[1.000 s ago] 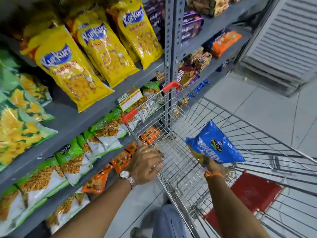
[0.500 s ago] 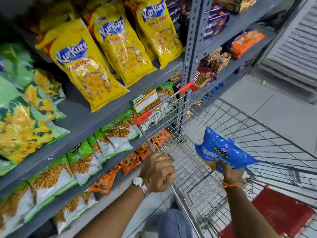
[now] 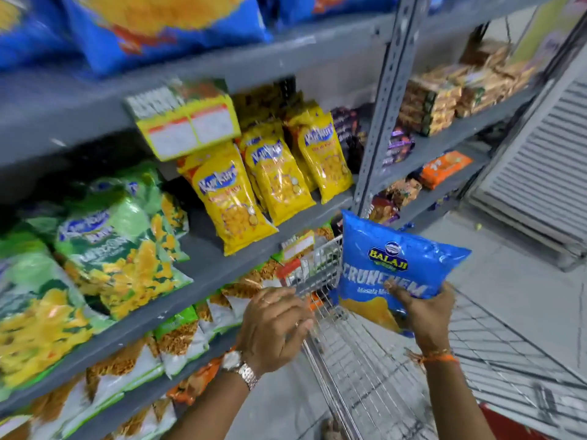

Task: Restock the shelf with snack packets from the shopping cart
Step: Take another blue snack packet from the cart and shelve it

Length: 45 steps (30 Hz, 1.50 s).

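The right hand [image 3: 427,312] is clamped on the lower edge of the blue snack packet [image 3: 394,268], so most of the packet stands above the fingers [image 3: 400,289], upright and a little tilted. The packet is above the shopping cart [image 3: 359,360], over its front end, and near the grey shelf [image 3: 222,268] but not touching it. The left hand [image 3: 273,325] is at the left rim of the cart, the fingers curled around the wire. On the shelf, left of the cart, yellow packets [image 3: 232,198] lean, and green packets [image 3: 104,246] lie further left.
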Each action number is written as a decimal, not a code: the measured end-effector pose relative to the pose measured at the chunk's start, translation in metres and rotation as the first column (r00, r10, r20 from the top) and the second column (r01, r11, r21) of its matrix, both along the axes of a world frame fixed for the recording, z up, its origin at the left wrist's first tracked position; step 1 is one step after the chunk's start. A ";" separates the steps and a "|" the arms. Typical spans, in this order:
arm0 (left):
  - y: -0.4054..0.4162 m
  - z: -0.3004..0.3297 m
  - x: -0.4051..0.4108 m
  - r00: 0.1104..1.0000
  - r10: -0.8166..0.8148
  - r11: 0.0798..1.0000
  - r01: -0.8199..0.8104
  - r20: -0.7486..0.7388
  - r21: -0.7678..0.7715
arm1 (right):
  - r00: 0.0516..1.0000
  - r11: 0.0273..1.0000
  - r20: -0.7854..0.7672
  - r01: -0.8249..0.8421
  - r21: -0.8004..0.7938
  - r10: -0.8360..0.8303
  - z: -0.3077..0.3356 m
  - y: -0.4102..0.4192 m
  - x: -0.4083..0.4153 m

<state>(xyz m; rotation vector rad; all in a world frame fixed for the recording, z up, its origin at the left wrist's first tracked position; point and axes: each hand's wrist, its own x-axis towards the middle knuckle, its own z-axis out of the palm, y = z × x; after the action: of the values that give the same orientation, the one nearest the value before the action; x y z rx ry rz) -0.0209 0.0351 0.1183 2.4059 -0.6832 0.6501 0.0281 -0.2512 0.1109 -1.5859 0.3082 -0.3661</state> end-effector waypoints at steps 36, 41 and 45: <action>0.228 0.263 -0.109 0.552 0.775 0.533 -0.833 0.307 0.152 | 0.466 0.527 0.310 -0.835 -0.154 0.829 0.397 0.379 0.056; 0.228 0.263 -0.106 0.566 0.762 0.556 -0.821 0.313 0.130 | 0.424 0.527 0.344 -0.792 -0.308 0.838 0.391 0.389 0.058; 0.229 0.262 -0.105 0.575 0.757 0.568 -0.814 0.310 0.120 | 0.369 0.467 0.324 -0.825 -0.319 0.871 0.396 0.392 0.063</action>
<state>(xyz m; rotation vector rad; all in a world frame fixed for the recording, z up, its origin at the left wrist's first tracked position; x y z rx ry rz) -0.1256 0.2642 0.3802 2.8643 0.3650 1.2758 0.0911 0.1407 0.5068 -1.4852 -0.9396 0.1028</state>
